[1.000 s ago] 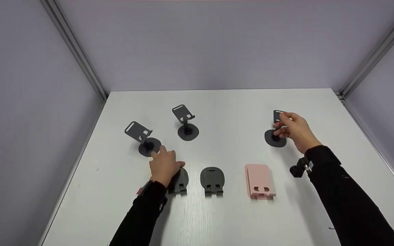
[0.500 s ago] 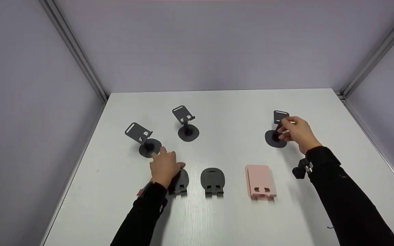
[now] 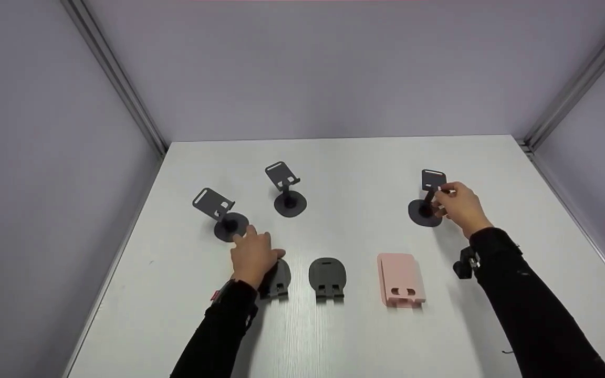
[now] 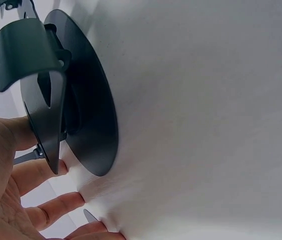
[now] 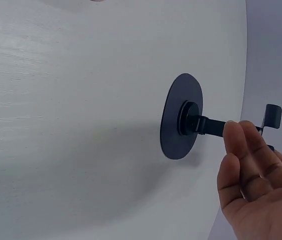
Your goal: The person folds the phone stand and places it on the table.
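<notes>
My right hand (image 3: 459, 207) is beside an unfolded dark grey phone stand (image 3: 433, 179) at the right. In the right wrist view its fingertips lie by the stem (image 5: 214, 127), the thumb standing apart from them. My left hand (image 3: 252, 257) rests fingertips down on the table, its thumb along the edge of a folded dark phone stand (image 3: 281, 281), partly hidden by the hand. The left wrist view shows that stand's round base (image 4: 93, 110) close up, fingers spread beyond it. Just past those fingers is the base of another unfolded stand (image 3: 211, 203).
A third unfolded stand (image 3: 290, 203) stands farther back, left of centre. Along the front lie another folded dark stand (image 3: 326, 275) and a folded pink stand (image 3: 402, 275). Pale panels (image 3: 313, 68) enclose the white table (image 3: 355, 341) at the back and sides.
My right hand has drawn back slightly to the right and down from the right stand, uncovering more of its plate and stem. My left hand has stayed in place.
</notes>
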Tool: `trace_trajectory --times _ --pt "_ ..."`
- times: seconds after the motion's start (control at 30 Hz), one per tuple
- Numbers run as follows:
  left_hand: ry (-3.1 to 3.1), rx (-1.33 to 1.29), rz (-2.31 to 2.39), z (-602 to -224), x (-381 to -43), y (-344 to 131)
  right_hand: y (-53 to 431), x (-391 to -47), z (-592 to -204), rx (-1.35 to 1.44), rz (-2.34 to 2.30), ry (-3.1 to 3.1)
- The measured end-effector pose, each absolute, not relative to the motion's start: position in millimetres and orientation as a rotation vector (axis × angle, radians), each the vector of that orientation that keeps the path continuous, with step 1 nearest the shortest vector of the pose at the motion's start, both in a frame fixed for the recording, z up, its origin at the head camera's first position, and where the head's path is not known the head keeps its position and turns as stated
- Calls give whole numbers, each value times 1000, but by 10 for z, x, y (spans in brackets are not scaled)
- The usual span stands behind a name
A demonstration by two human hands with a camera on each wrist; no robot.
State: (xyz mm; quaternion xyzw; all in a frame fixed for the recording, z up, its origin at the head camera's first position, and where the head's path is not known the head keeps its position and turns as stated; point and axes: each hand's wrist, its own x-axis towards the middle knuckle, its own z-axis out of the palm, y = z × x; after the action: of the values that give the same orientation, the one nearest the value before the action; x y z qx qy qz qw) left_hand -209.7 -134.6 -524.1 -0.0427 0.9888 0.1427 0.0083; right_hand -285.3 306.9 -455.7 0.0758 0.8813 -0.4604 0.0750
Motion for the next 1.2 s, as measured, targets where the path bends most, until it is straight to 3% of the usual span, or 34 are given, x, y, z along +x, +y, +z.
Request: trace_trajectory --times 1.2 --pt "3107 -124 469 -5252 -2090 -1363 3194 -2806 -4555 308 -1294 2532"
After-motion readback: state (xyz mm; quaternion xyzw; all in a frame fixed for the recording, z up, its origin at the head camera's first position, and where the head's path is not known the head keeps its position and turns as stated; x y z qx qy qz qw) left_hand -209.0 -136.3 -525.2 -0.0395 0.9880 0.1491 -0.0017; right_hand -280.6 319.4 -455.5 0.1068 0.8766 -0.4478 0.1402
